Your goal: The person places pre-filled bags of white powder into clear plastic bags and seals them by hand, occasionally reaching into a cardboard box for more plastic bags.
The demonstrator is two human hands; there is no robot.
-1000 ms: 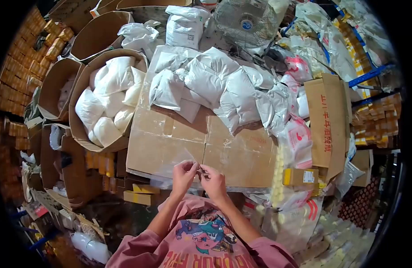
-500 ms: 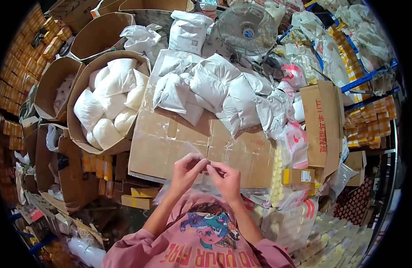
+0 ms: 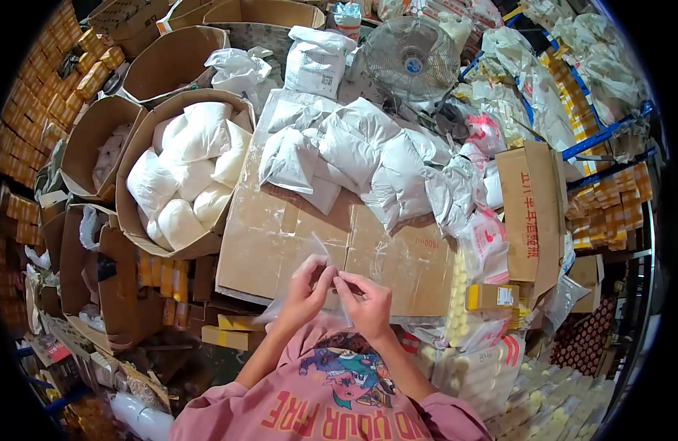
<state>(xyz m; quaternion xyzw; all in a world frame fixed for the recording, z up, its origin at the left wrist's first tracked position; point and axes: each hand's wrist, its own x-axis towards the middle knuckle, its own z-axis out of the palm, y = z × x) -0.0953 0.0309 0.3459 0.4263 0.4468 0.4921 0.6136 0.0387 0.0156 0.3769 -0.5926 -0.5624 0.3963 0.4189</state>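
Note:
A thin clear plastic bag (image 3: 320,244) shows between my two hands, its edge standing up above the fingers and trailing below them. My left hand (image 3: 306,288) pinches it from the left side. Close beside it, almost touching, my right hand (image 3: 364,298) has thumb and fingers pressed together on the bag. Both hands are over the near edge of a large flat cardboard box (image 3: 280,253). Several filled white bags (image 3: 357,136) lie heaped on the far half of that box.
At the left, an open carton (image 3: 126,220) holds several full white bags. A metal fan (image 3: 411,59) stands behind the heap. On the right are an upright cardboard box (image 3: 528,213), a small yellow-taped box (image 3: 492,296) and a blue rack (image 3: 607,132).
The view has shifted slightly, so the surroundings sit a little lower in it. More of the clear bag shows above and below my fingers.

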